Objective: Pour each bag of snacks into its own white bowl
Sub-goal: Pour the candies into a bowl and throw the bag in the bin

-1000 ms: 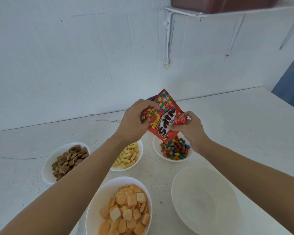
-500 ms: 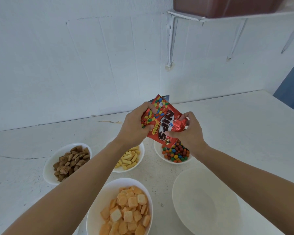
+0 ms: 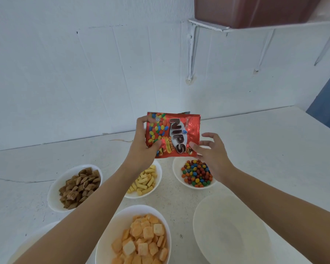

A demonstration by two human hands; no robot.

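- The bag (image 3: 177,136) was held upright above the bench (image 3: 265,149), just behind the candy bowl (image 3: 176,165), with its printed face turned to the camera.
- The left grip (image 3: 141,147) was clasped round the bag's left edge, fingers over the top corner and thumb on the front.
- The right grip (image 3: 213,155) was released, its fingers spread beside the bag's lower right corner. Whether the thumb touched the foil could not be told.
- A second before, the bag had been tilted over the candy bowl, its crumpled corner pinched by the right grip. That pinch had since been let go, and the bag had been raised and flattened.
- The bag looked flat and was judged emptied, so this pour was taken as done.
- The pillow bowl (image 3: 53,189), stick bowl (image 3: 160,169) and cracker bowl (image 3: 141,208) were also seen filled.
- The empty bowl (image 3: 231,233) lay at the near right, so one pour was judged outstanding. The spent bag would first have to be set aside.
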